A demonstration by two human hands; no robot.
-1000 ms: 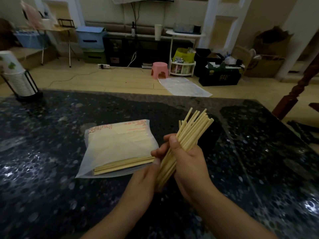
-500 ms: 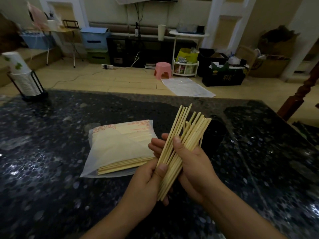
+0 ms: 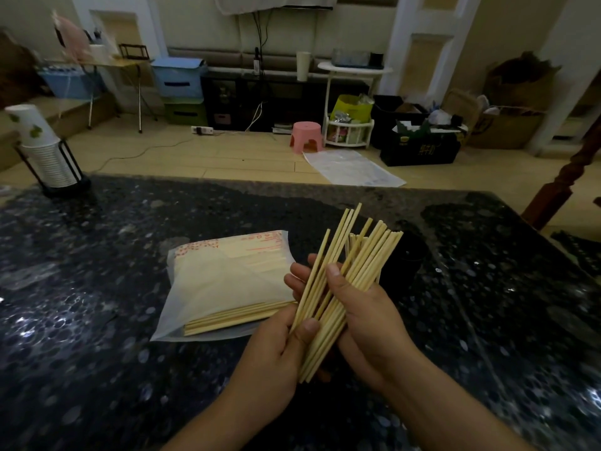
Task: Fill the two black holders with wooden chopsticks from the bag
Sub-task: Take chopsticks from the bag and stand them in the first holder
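While both hands' fingers [image 3: 294, 278] clasp them, chopsticks [image 3: 344, 278] fan upward.

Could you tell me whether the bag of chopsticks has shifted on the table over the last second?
No. The bag lies in the same spot on the dark table; only the camera view drifted slightly.

We see a pink stool [image 3: 307, 137] on the pale wooden floor [image 3: 208, 157], just left of a white round shelf [image 3: 353, 102], under dim light.

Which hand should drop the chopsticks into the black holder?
Right, probably. The right hand grips most of the chopsticks and is nearer the black holder; the left hand pinches only a few.
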